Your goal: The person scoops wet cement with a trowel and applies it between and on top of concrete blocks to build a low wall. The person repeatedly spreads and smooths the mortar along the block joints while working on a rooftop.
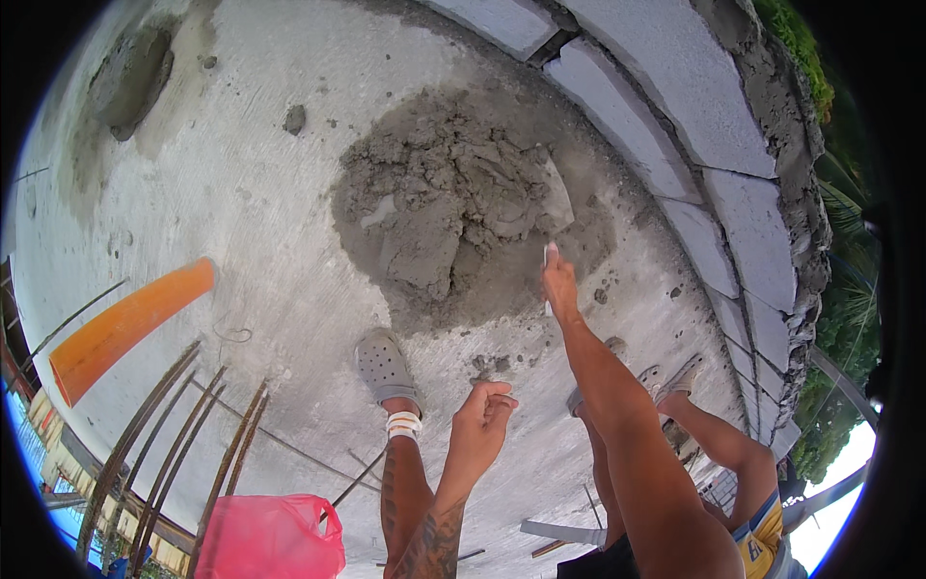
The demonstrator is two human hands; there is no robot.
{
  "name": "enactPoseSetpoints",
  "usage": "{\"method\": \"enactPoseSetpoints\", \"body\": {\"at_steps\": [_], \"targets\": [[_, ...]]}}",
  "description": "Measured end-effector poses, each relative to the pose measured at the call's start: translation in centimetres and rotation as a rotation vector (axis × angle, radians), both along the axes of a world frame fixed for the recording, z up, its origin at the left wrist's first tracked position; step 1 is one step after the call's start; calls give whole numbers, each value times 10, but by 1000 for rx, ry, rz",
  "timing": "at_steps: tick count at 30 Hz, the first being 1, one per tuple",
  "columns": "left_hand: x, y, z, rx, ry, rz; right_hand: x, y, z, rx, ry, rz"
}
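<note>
My right hand [558, 282] is closed round the handle of a trowel [557, 196]. The trowel's blade rests against the right side of a heap of wet grey mortar [434, 193] on the concrete floor. Nearer to me, my left hand [480, 425] hangs over the floor, its fingers curled in, and nothing shows in them. Between that hand and the mortar lie small dark crumbs [492, 367].
A wall of grey blocks [694, 96] curves along the right. At left stand an orange pipe [135, 328] and several rusty rebars [159, 454], with a pink plastic bag [270, 540] near them. A mortar-covered lump [135, 77] lies far left. Another person's leg [723, 439] is at right.
</note>
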State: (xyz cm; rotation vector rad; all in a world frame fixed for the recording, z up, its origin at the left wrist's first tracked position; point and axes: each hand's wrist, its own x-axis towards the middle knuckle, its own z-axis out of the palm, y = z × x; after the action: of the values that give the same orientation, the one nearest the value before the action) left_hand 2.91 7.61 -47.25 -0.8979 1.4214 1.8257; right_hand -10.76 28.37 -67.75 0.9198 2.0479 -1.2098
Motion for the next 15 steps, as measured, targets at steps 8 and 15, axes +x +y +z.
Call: {"method": "enactPoseSetpoints", "body": {"at_steps": [8, 15], "targets": [[-13, 10, 13, -25, 49, -104, -70, -2, 33, 219, 206, 583], [-19, 11, 8, -37, 10, -161, 67, -60, -12, 387, 549, 429]]}}
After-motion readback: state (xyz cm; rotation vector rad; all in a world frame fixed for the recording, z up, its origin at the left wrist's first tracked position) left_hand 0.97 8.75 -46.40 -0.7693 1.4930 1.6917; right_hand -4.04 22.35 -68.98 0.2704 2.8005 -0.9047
